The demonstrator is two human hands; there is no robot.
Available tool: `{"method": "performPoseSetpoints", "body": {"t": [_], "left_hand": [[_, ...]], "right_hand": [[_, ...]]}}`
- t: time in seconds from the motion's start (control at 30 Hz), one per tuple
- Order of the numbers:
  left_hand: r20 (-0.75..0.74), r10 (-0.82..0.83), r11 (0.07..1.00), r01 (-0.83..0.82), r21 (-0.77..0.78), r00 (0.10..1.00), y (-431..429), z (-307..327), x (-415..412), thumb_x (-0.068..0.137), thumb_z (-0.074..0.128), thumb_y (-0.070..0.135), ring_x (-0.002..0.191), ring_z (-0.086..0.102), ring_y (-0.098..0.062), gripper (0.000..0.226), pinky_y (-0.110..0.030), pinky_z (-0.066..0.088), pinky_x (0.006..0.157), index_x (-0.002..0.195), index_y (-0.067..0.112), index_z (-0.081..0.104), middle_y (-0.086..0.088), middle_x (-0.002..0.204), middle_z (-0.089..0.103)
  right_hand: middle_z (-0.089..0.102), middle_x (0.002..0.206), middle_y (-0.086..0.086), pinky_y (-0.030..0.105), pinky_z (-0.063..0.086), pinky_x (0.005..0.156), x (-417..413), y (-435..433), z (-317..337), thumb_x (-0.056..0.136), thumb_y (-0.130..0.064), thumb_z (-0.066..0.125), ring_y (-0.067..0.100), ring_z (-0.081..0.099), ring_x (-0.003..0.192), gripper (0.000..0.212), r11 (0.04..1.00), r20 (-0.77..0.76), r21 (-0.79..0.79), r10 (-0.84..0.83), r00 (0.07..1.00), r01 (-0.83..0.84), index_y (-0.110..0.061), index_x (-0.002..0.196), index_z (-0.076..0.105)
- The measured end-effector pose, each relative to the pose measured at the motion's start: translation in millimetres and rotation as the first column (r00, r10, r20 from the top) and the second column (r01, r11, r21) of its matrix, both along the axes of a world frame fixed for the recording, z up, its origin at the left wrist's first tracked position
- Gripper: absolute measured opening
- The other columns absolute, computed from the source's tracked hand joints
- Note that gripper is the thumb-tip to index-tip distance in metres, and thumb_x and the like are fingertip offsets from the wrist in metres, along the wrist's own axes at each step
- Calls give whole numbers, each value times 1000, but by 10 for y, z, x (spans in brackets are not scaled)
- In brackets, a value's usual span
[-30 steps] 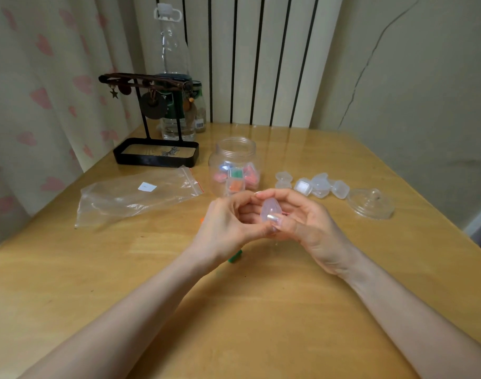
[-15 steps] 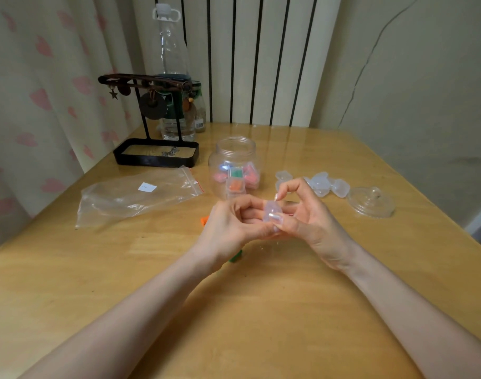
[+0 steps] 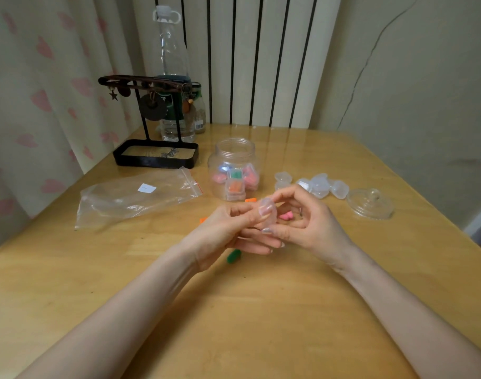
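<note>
1. As the right hand (image 3: 310,225) uncurls the fingers that covered it a second ago, the small clear case (image 3: 267,214) tips nearly upright, held above the middle of the wooden table (image 3: 261,324).
2. Both hands are together and clamped on the case. The left hand (image 3: 225,233) pinches its side, while the right holds it with the thumb below and the forefinger on top, its other fingers arched away.
3. With those fingers raised, pink earplugs (image 3: 285,215) now show on the table beneath the right hand.
4. This looks like the lid being pried open so the case can be filled, though whether the lid has parted cannot be told.
5. Loose pieces crowd the hands: a green earplug (image 3: 233,255) lies just under the left hand and an orange earplug (image 3: 250,200) just behind the case.
6. The open jar (image 3: 235,168) stands close behind. The empty cases (image 3: 320,186) and glass lid (image 3: 370,205) lie to the right rear, the lid near the table's right edge, and the zip bag (image 3: 135,195) lies to the left.
7. The widest room for moving lies on the near side, toward the person.
</note>
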State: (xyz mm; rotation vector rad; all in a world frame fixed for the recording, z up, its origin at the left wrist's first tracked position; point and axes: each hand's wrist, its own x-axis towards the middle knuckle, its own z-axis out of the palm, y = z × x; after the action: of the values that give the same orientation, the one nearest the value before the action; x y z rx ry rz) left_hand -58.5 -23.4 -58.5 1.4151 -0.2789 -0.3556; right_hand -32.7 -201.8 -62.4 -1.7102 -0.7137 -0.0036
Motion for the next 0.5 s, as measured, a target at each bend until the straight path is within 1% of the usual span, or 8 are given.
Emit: {"method": "performPoseSetpoints", "body": {"t": [0.03,0.1,0.17,0.23,0.3,0.37,0.43,0.5], "left_hand": [[16,-3,1000,4,-18,1000,2,9,-7,83,64,42,91,70,-28,51,-31,58,72,118,5,59,-19,99,70],[48,-3,998,6,-62,999,6,15,-5,77,69,42,100,67,-31,58,-36,58,75,121,7,56,-17,112,68],[67,13,992,-4,-126,998,6,7,6,78,75,23,103,65,-30,45,-36,57,77,117,9,58,-15,114,67],[76,42,985,-29,-168,996,10,14,14,80,70,9,98,67,-27,37,-33,57,75,115,11,59,-17,110,68],[88,34,983,-17,-183,996,11,33,7,83,63,13,95,69,-23,35,-28,56,72,117,11,57,-15,107,70],[92,8,984,9,-177,996,14,43,2,86,57,22,96,68,-23,36,-28,56,73,120,10,56,-12,106,70],[83,-18,990,29,-138,996,13,38,7,90,55,28,93,68,-21,38,-32,57,79,120,5,57,-11,106,70],[48,-51,989,58,-138,998,2,27,13,92,52,30,92,67,-20,42,-35,56,84,119,-3,55,-14,105,68]], "right_hand": [[66,103,-1,38,56,78,-8,-1,7,66,-26,79,26,61,91,33,1000,8,2,-11,1000,11,-28,93,61],[64,109,-12,32,55,81,-16,8,29,64,-33,74,13,60,98,30,1000,21,10,-17,1000,17,-27,90,60],[61,109,-18,29,55,80,-16,18,40,64,-34,74,8,58,100,27,1000,21,15,-22,1000,22,-28,87,61],[60,107,-22,29,55,80,-12,17,37,62,-28,82,6,58,100,32,999,14,10,-38,999,38,-30,85,61],[59,109,-24,27,55,79,-15,8,37,58,-21,88,7,59,96,48,999,32,8,-52,998,52,-28,93,57],[57,113,-23,29,56,79,-40,0,71,59,-16,86,13,61,96,60,999,67,-10,-44,997,44,-34,105,53],[59,115,-17,26,56,78,-61,-4,106,65,-15,81,11,61,98,54,997,170,-60,-46,984,57,-31,110,58],[64,112,-10,22,55,77,-75,-5,117,67,-17,79,8,62,99,42,990,257,-106,-65,964,95,-20,106,64]]}}
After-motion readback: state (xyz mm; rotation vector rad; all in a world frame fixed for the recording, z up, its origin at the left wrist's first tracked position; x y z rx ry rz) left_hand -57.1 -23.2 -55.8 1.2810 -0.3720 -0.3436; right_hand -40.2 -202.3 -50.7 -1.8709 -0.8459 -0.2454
